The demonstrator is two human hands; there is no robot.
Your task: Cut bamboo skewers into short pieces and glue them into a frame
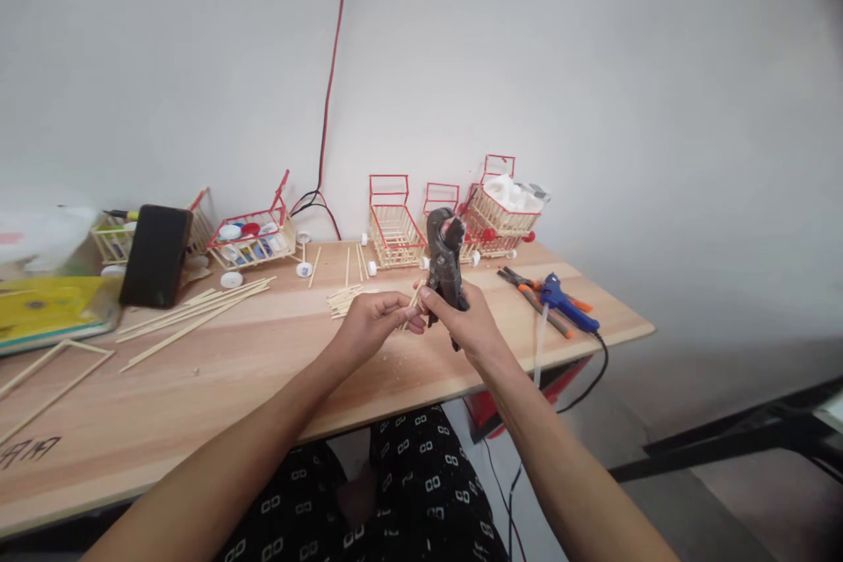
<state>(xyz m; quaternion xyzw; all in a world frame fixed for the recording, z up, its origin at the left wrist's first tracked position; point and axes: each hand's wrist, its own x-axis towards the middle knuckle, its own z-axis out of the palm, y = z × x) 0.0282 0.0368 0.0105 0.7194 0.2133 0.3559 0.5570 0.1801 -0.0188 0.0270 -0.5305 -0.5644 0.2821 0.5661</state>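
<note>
Leftward, unclear handwriting (30, 451); tool (445, 265), sticks (416, 292) handheld

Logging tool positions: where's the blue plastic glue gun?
In the head view, the glue gun lies near the right end of the wooden table, next to orange-handled pliers.

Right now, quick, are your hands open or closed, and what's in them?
Left hand: closed, pinching at least one thin wooden stick.
Right hand: closed around a black hand tool.
</note>
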